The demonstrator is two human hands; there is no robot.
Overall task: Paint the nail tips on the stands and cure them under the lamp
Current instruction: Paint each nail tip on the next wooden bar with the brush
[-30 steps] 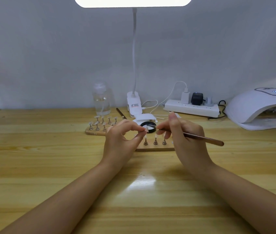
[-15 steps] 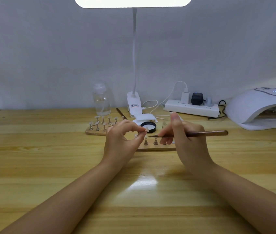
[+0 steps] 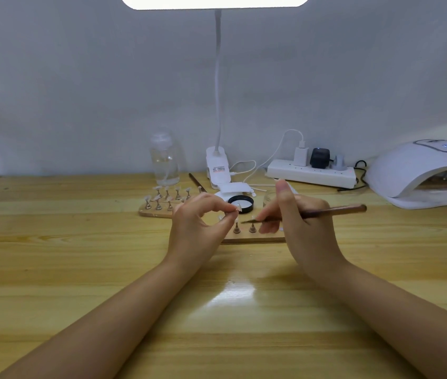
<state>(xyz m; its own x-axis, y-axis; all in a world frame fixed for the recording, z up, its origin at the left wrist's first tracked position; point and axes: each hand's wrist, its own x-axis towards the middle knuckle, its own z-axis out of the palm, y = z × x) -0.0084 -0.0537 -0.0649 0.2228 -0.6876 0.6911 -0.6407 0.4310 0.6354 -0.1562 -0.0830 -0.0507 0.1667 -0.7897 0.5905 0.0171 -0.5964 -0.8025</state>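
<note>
Above near board, left hand (image 3: 197, 228) pinching nail tip (image 3: 236, 212), right hand (image 3: 303, 228) gripping brush (image 3: 326, 212)

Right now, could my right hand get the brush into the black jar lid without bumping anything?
Probably yes. The right hand holds the brush beside the black lid, and only the left hand's fingertips sit near its front edge.

I see my left hand (image 3: 197, 228) pinching a small nail tip (image 3: 237, 207) above the near wooden stand board (image 3: 255, 237). My right hand (image 3: 299, 222) grips a brown brush (image 3: 326, 212), its point aimed left toward the tip. A white curing lamp (image 3: 419, 173) sits far right on the wooden table (image 3: 80, 269).
</note>
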